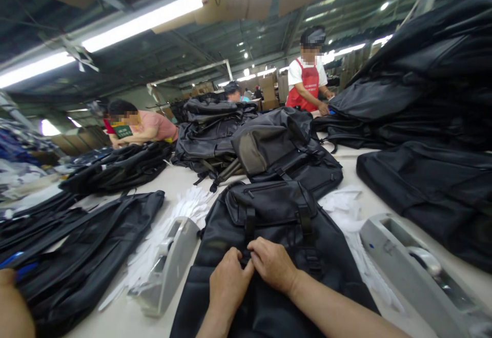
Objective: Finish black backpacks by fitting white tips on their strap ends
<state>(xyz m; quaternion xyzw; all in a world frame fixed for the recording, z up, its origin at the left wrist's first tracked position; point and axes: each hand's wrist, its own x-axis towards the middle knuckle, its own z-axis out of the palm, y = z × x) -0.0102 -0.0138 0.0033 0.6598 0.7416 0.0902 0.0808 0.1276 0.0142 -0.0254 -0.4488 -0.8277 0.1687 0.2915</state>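
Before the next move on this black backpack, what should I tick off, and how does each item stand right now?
1. Both hands on the black backpack: ok; left hand and right hand meet at its middle.
2. What they pinch: cannot tell, hidden under the hands.
3. Backpack flat on the table: ok.
4. Left tape dispenser and right tape dispenser clear of the hands: ok, one on each side.

A pale table (184,176) is bearing piles of black backpacks (207,133). The middle backpack (269,215) is lying flat between the left tape dispenser (169,266) and the right tape dispenser (418,271), amid scattered white paper sheets (188,207).
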